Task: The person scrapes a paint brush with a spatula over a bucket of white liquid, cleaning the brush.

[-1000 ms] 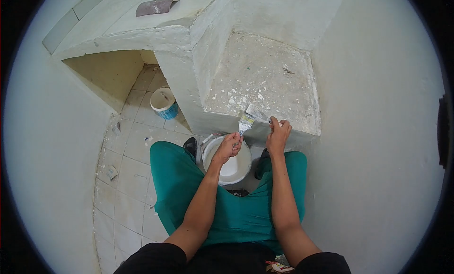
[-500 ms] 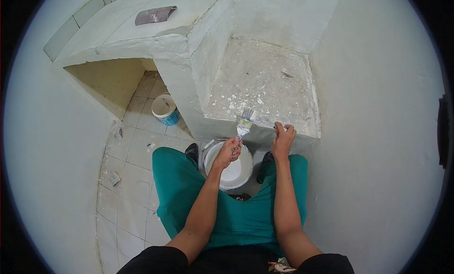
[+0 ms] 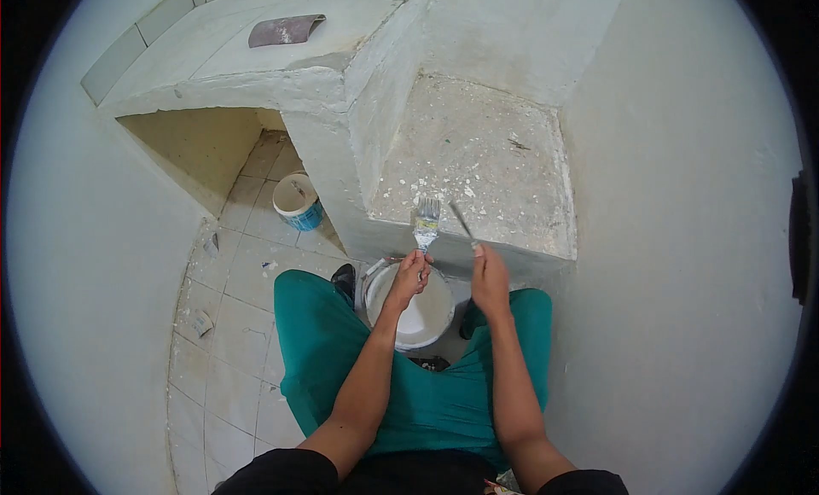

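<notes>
My left hand [image 3: 409, 279] is closed around the handle of a paintbrush [image 3: 426, 228], whose paint-crusted bristles point away from me. Below that hand, a white bucket [image 3: 451, 317] with white paint inside stands on the floor between my feet. In my right hand [image 3: 490, 280] is a putty knife [image 3: 461, 218], now seen nearly edge-on as a thin dark strip. Its blade is to the right of the brush, with a gap between them. Both tools are held over the front edge of a raised ledge [image 3: 486, 154] strewn with white flakes.
A plastered counter [image 3: 316, 90] rises at left, with a curved brownish piece [image 3: 287, 31] on top. Under it, a small blue-and-white bucket [image 3: 297, 206] stands on floor tiles [image 3: 239, 324] scattered with debris. A wall [image 3: 674, 239] runs close along my right.
The putty knife has come away from the brush bristles and turned edge-on. My right hand moved left and toward me. The brush shifted slightly left and is now more upright.
</notes>
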The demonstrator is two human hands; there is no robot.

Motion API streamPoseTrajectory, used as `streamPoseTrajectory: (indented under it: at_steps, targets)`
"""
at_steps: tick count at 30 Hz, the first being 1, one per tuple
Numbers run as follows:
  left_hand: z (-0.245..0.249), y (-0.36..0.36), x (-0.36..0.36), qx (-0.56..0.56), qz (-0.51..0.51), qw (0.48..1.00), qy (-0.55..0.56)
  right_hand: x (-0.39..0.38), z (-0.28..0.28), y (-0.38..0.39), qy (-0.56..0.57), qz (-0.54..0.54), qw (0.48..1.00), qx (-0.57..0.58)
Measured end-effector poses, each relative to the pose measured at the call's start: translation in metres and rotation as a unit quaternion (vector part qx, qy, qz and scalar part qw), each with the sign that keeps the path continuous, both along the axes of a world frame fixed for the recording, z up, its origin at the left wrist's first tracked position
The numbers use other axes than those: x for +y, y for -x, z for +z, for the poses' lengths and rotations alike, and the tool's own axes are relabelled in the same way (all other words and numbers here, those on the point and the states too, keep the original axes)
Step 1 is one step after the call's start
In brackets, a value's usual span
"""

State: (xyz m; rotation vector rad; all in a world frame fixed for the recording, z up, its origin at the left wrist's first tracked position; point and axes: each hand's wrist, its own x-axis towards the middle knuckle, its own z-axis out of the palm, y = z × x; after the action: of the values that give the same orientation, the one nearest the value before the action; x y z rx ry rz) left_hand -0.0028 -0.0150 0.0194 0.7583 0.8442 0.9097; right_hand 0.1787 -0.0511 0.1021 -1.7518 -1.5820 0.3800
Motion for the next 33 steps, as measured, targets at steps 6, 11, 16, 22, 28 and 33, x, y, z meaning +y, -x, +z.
streamPoseTrajectory:
  at_steps: [6,11,16,22,28,33]
  targets:
    - [-0.003,-0.003,-0.001,0.005,0.009,1.0,0.004,-0.016,0.03,0.046,0.014,-0.052,0.991,-0.125]
    - [-0.005,-0.003,-0.001,0.034,0.002,0.999,-0.006,-0.018,0.038,0.053,0.005,-0.06,0.989,-0.136]
    - [-0.012,-0.005,0.0,0.021,-0.004,1.0,-0.015,-0.018,0.041,0.054,0.01,-0.051,0.985,-0.165]
    - [-0.022,-0.012,-0.003,0.037,-0.012,0.999,-0.036,-0.014,0.05,0.04,0.04,-0.05,0.983,-0.172]
    - [-0.026,-0.022,-0.004,0.122,-0.006,0.987,-0.109,0.003,0.035,0.021,-0.022,-0.112,0.989,-0.094]
    - [-0.017,-0.018,-0.002,0.057,0.003,0.997,-0.053,0.003,0.039,0.016,-0.102,-0.121,0.987,-0.029]
